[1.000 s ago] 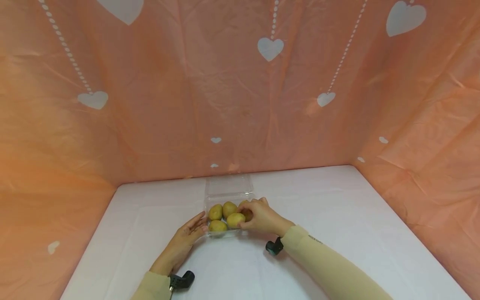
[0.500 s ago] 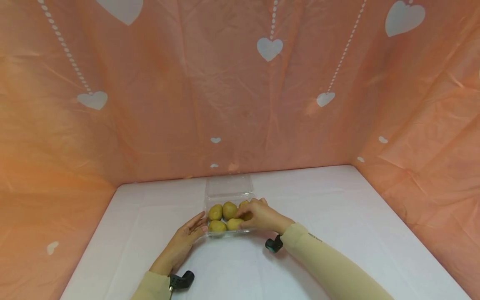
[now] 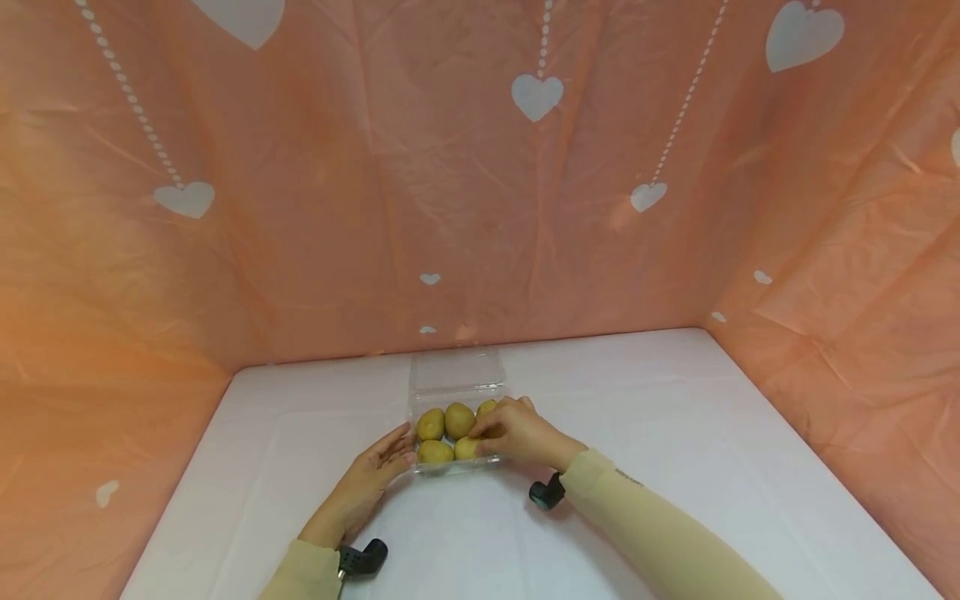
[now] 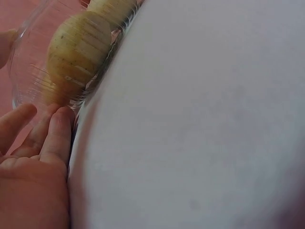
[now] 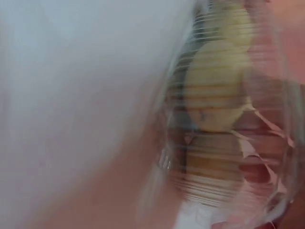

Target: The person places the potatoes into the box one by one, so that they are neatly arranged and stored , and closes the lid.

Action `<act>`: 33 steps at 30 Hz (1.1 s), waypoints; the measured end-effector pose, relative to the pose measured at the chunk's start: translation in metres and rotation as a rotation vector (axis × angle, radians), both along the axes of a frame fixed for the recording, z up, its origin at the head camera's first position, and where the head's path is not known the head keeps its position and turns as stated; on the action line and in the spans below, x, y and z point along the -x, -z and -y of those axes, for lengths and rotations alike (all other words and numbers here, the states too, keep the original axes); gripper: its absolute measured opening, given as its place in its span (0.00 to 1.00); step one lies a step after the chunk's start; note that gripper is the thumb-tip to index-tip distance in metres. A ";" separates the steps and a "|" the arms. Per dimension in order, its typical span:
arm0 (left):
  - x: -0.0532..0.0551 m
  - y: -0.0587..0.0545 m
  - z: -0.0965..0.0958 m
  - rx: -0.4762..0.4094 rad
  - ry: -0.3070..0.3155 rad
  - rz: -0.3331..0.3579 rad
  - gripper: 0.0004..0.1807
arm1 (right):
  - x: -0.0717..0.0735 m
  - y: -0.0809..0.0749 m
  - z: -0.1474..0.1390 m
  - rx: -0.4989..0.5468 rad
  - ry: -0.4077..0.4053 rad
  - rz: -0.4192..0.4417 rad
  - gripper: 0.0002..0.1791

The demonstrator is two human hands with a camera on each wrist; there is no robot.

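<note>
A clear plastic clamshell box point(image 3: 457, 468) holds several yellow-brown potatoes, with its hinged lid point(image 3: 457, 369) folded back behind it. My left hand point(image 3: 367, 475) rests along the box's left end, fingers extended and thumb at the near corner. In the left wrist view its fingertips point(image 4: 59, 124) meet the ribbed plastic beside a potato point(image 4: 78, 47). My right hand point(image 3: 525, 435) reaches into the right part of the box, thumb and curled fingers on the front potato point(image 3: 465, 449). That hand partly hides the potato point(image 3: 487, 407) behind. Ribbed plastic and blur obscure the potatoes point(image 5: 214, 86) in the right wrist view.
A white-covered table point(image 3: 660, 483) lies under the box. Orange sheeting with white hearts point(image 3: 480, 208) stands along the back and both sides. Black wrist cameras sit below the left wrist point(image 3: 363, 557) and the right wrist point(image 3: 547, 492).
The right hand has lowered the front potato into the box beside the left front one, and its fingers have shifted slightly over it. The left hand stays at the box's end.
</note>
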State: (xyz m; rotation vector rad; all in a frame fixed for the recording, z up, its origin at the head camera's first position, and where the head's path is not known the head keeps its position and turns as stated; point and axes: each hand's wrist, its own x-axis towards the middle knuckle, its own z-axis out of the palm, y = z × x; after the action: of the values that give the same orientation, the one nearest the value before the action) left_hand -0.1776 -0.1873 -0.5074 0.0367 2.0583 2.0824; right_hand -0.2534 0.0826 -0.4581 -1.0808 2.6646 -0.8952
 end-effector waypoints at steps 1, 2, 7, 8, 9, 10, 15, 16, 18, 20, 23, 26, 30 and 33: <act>0.000 0.000 0.000 0.004 0.001 0.000 0.38 | 0.001 0.001 -0.002 0.041 0.028 0.039 0.09; 0.001 0.000 0.000 0.007 0.002 0.001 0.38 | 0.002 0.001 -0.004 0.092 0.059 0.076 0.09; 0.003 0.000 0.002 0.010 0.022 0.006 0.38 | 0.011 0.001 -0.015 0.437 0.250 0.209 0.16; 0.003 -0.001 0.002 0.010 0.026 0.007 0.38 | 0.013 0.002 -0.018 0.489 0.287 0.224 0.18; 0.004 -0.003 0.002 0.009 0.026 0.012 0.38 | 0.016 0.003 -0.020 0.534 0.329 0.249 0.20; 0.005 -0.005 0.002 0.010 0.026 0.014 0.38 | 0.018 0.004 -0.023 0.573 0.371 0.281 0.23; 0.016 -0.017 0.004 0.005 -0.008 0.020 0.36 | 0.032 0.014 -0.028 0.720 0.529 0.504 0.29; 0.020 -0.018 0.004 -0.002 -0.018 0.012 0.35 | 0.034 0.016 -0.028 0.754 0.544 0.546 0.29; 0.028 -0.019 0.004 -0.029 -0.053 -0.001 0.33 | 0.040 0.022 -0.026 0.823 0.568 0.622 0.27; 0.035 -0.018 0.004 -0.068 -0.081 -0.010 0.32 | 0.045 0.027 -0.024 0.886 0.580 0.674 0.26; 0.045 -0.016 0.001 -0.162 -0.112 -0.002 0.32 | 0.050 0.031 -0.020 0.886 0.585 0.671 0.25; 0.052 -0.011 -0.001 -0.249 -0.116 0.015 0.33 | 0.051 0.032 -0.015 0.813 0.596 0.650 0.26; 0.054 -0.006 -0.003 -0.218 -0.085 0.009 0.35 | 0.051 0.033 -0.009 0.728 0.591 0.652 0.27; 0.053 -0.003 -0.004 -0.138 -0.031 -0.002 0.36 | 0.049 0.034 -0.008 0.709 0.574 0.642 0.27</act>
State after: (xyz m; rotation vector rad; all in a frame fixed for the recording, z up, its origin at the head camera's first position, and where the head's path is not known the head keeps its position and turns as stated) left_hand -0.2310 -0.1836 -0.5040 0.0290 1.9244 2.2403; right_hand -0.3024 0.0909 -0.4923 0.0145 2.1213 -1.9703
